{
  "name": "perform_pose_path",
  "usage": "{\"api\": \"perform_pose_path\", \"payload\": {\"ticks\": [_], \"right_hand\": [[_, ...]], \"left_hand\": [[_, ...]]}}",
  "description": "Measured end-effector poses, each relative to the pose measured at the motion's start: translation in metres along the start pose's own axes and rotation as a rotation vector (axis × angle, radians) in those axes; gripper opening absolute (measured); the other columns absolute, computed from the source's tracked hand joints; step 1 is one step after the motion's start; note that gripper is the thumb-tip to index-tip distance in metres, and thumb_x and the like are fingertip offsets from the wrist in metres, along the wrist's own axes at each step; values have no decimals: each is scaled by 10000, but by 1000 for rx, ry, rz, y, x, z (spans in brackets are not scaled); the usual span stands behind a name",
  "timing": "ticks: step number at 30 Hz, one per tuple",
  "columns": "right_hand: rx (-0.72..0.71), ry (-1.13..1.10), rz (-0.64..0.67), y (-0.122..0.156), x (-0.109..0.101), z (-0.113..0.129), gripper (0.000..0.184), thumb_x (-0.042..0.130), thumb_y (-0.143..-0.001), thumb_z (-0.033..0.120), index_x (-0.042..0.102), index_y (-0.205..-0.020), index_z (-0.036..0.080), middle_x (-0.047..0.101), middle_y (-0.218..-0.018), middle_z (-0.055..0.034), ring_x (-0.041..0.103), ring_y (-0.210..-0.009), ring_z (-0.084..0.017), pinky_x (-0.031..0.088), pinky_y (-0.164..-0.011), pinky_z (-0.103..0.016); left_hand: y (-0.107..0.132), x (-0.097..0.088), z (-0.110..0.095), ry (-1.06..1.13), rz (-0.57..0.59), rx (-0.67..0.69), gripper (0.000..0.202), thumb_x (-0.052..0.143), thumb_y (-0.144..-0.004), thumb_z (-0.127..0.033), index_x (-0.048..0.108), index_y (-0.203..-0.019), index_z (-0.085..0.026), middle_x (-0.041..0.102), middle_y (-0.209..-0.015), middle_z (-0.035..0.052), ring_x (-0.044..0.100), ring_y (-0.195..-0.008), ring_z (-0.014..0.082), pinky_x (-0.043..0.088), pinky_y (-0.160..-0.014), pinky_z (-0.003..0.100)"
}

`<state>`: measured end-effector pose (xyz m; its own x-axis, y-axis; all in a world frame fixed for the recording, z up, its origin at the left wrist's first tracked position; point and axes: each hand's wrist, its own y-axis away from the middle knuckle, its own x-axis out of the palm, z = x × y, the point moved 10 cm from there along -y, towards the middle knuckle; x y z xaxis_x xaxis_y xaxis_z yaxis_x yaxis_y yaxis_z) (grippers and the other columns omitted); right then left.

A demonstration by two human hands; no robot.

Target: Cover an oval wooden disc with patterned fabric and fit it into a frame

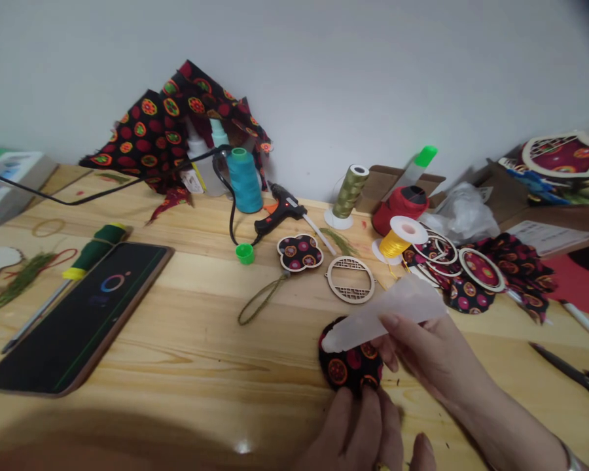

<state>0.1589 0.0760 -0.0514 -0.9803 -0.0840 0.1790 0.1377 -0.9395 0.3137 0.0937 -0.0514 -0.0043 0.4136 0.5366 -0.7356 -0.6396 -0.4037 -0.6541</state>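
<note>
My right hand (425,340) grips a translucent white glue bottle (397,311), tilted down to the left. Its whitish tip touches the upper left of a round piece of dark patterned fabric (352,363). My left hand (360,435) comes from below, fingertips pressing on the near edge of the fabric piece, thumb apart. Just beyond lie a round wooden lattice frame (351,280) and a flower-shaped fabric pendant (300,253) with a green cord loop (261,302). A small green cap (244,254) stands on the table.
A phone (88,314) and screwdriver (91,252) lie left. Along the wall stand a blue thread cone (245,180), a corded glue gun (282,209), an olive spool (352,193) and a yellow spool (395,245). Right are fabric-filled frames (481,269), scissors (569,369) and a cardboard box (544,226).
</note>
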Motion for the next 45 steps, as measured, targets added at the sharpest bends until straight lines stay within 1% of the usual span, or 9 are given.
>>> {"api": "perform_pose_path", "payload": {"ticks": [4,11,23,28,31,33,35,38,45], "right_hand": [[-53,130,22,1,-1,8,244,714,-705,366,664,-594,155,626,-504,-13,535,-395,-95,424,-358,-178],[-136,331,45,5,7,22,228,723,-686,340,642,-537,187,595,-470,16,539,-410,-104,467,-385,-186],[-220,461,-75,9,-3,35,217,743,-651,310,621,-515,193,595,-448,9,540,-415,-120,449,-385,-202],[-279,495,-107,11,-6,43,224,735,-653,313,597,-517,200,577,-449,22,512,-404,-105,442,-381,-195],[-309,532,-67,15,0,46,176,738,-644,309,624,-569,199,595,-474,17,521,-412,-107,443,-378,-190],[-310,531,-12,18,6,45,118,740,-647,288,664,-680,203,646,-544,7,561,-443,-118,463,-390,-189],[-305,506,51,21,13,42,164,741,-652,264,677,-796,216,688,-618,2,607,-490,-132,495,-422,-192],[-301,481,90,22,18,39,212,741,-658,242,669,-857,231,711,-678,5,646,-548,-145,533,-476,-203],[-325,539,-49,19,4,46,169,755,-636,265,680,-779,218,681,-611,-3,601,-488,-152,508,-421,-227]], "left_hand": [[3,0,0,-21,-51,-38,149,588,-800,-268,606,-939,-217,704,-871,-3,635,-850,185,484,-734,331],[1,-1,4,-11,-59,-50,97,552,-827,-209,608,-906,-202,719,-817,0,645,-815,174,499,-709,316],[-1,-1,2,10,-32,-31,188,590,-817,-291,572,-988,-215,724,-837,16,651,-835,195,495,-726,339],[-3,-6,5,24,-62,-59,189,586,-825,-278,567,-1010,-238,724,-785,-9,651,-816,201,465,-752,362],[-6,-9,7,30,-80,-74,155,579,-832,-260,571,-985,-233,717,-737,-18,653,-789,199,460,-752,357],[-7,-10,8,34,-87,-79,138,560,-840,-248,573,-976,-226,718,-734,-10,656,-786,201,463,-752,356],[-6,-9,8,42,-90,-80,130,528,-853,-240,579,-971,-221,721,-742,-1,659,-790,206,468,-748,359],[-5,-10,8,58,-97,-83,128,501,-863,-231,586,-959,-224,725,-756,-4,661,-780,202,475,-740,354],[-6,-8,7,44,-68,-63,151,557,-837,-225,575,-987,-221,713,-755,-2,660,-807,208,473,-752,364]]}}
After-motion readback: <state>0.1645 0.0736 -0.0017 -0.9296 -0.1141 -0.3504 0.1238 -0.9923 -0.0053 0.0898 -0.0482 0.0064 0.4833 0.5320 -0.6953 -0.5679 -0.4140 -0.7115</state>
